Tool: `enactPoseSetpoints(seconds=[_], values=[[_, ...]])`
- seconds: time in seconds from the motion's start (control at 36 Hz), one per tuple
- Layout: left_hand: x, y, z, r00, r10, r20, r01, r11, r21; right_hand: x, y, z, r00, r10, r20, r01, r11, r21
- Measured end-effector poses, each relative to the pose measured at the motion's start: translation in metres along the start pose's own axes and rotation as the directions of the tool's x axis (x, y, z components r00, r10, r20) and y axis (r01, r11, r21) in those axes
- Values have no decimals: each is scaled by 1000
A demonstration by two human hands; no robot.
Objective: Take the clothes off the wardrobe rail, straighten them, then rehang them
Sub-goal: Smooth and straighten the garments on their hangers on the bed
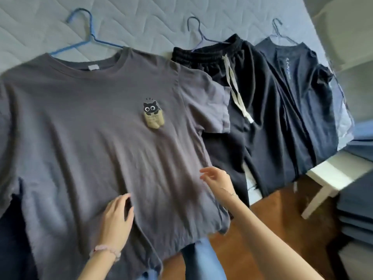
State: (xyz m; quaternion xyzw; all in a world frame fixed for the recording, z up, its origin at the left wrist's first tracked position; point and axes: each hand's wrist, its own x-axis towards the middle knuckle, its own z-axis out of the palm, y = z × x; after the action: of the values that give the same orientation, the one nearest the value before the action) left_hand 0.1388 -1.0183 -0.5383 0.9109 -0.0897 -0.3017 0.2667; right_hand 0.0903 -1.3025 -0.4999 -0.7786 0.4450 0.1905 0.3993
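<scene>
A grey T-shirt (84,126) with a small black cat print lies flat on the bed, still on its blue hanger (84,37). My left hand (116,221) rests palm down on the shirt's lower part, fingers apart. Over the shirt's right side seam hovers my right hand (218,179), fingers loosely spread, holding nothing. To the right lie black drawstring trousers (242,110) on a dark hanger (198,32), and beside them a dark navy garment (298,110) on a third hanger (279,31).
The clothes lie on a pale quilted mattress (40,23), their lower ends hanging over its white edge (331,174). A wooden floor (282,229) shows below. Folded blue fabric (355,215) is stacked at the right. Another dark garment (14,239) lies at the lower left.
</scene>
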Motion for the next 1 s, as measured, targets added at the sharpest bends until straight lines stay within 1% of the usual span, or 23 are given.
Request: enactPoseSetpoints(seconds=[0.08, 0.17, 0.22, 0.31, 0.36, 0.44, 0.47, 0.53, 0.61, 0.67, 0.72, 0.75, 0.81, 0.86, 0.89, 0.94, 1.0], values=[[-26, 21, 31, 1000, -4, 15, 4, 1000, 20, -10, 49, -26, 989, 99, -106, -101, 995, -18], [-37, 47, 57, 999, 49, 1, -49, 996, 75, -8, 92, -53, 959, 167, -228, -160, 986, 51], [-38, 71, 74, 999, 36, 38, -38, 998, 57, -3, 116, -68, 951, 204, -230, -192, 979, 74], [-35, 110, 103, 995, -2, 98, 6, 999, -41, 8, 144, -81, 970, 189, -150, -181, 981, 68], [-34, 136, 122, 996, -47, 79, 56, 992, -112, 17, 156, -87, 984, 151, -97, -145, 987, 70], [-35, 167, 147, 985, -174, -7, 170, 974, -150, 30, 162, -91, 996, 91, 6, -91, 991, 97], [-36, 175, 154, 981, -189, -40, 183, 975, -128, 33, 163, -90, 995, 80, 60, -87, 990, 114], [-40, 188, 167, 970, -219, -103, 211, 974, -83, 36, 164, -87, 989, 9, 149, -25, 994, 102], [-49, 205, 181, 949, -261, -177, 257, 965, -44, 41, 166, -84, 971, -59, 232, 27, 990, 139], [-57, 218, 190, 941, -260, -216, 254, 966, -58, 44, 167, -85, 956, -54, 289, 17, 992, 128], [-64, 232, 200, 945, -221, -241, 198, 973, -115, 46, 169, -88, 945, -70, 320, 24, 989, 145], [-67, 241, 205, 956, -190, -223, 162, 977, -137, 47, 169, -91, 943, -82, 323, 29, 986, 165], [-69, 259, 219, 985, -134, -105, 114, 977, -179, 47, 173, -97, 939, -99, 330, 36, 981, 192], [-67, 274, 238, 989, -143, 28, 145, 961, -235, 48, 180, -102, 931, -102, 351, 30, 979, 203], [-65, 278, 248, 983, -171, 68, 182, 951, -249, 48, 185, -103, 926, -99, 365, 25, 979, 203], [-59, 284, 262, 967, -245, 70, 255, 935, -248, 51, 194, -103, 916, -90, 392, 12, 980, 198], [-54, 284, 271, 942, -335, 6, 325, 911, -255, 55, 199, -104, 908, -96, 407, 15, 980, 199]])
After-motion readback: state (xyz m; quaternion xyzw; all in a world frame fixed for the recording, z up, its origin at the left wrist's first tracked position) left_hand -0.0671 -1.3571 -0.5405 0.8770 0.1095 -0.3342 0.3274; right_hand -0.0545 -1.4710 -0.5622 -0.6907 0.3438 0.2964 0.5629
